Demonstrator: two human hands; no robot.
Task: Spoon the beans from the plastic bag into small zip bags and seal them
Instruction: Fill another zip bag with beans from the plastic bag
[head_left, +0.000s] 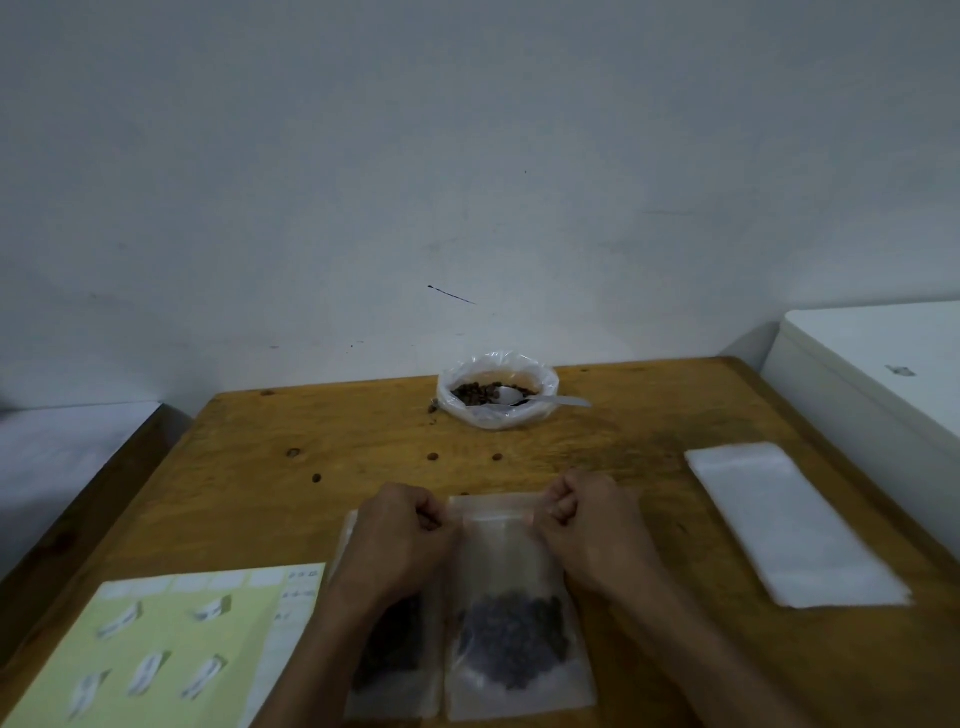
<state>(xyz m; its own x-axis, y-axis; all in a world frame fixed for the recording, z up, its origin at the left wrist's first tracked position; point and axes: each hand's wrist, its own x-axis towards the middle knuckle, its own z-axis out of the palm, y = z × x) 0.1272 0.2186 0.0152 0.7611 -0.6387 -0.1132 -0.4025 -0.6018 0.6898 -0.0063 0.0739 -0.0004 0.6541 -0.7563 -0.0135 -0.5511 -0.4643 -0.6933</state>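
A small clear zip bag (511, 571) with dark beans (517, 631) in its lower half lies on the wooden table (623, 447) in front of me. My left hand (402, 540) pinches its top left edge and my right hand (584, 525) pinches its top right edge. A second small zip bag with beans (387, 660) lies to the left, partly under my left forearm. At the table's far edge stands the open plastic bag (497, 389) of beans, a white plastic spoon (540, 399) resting in it with the handle pointing right.
A stack of empty clear zip bags (789, 525) lies at the right. A yellow-green printed sheet (166, 649) lies at the front left. Several loose beans (432, 457) are scattered mid-table. A white box (872, 374) stands beyond the right edge; a wall is behind.
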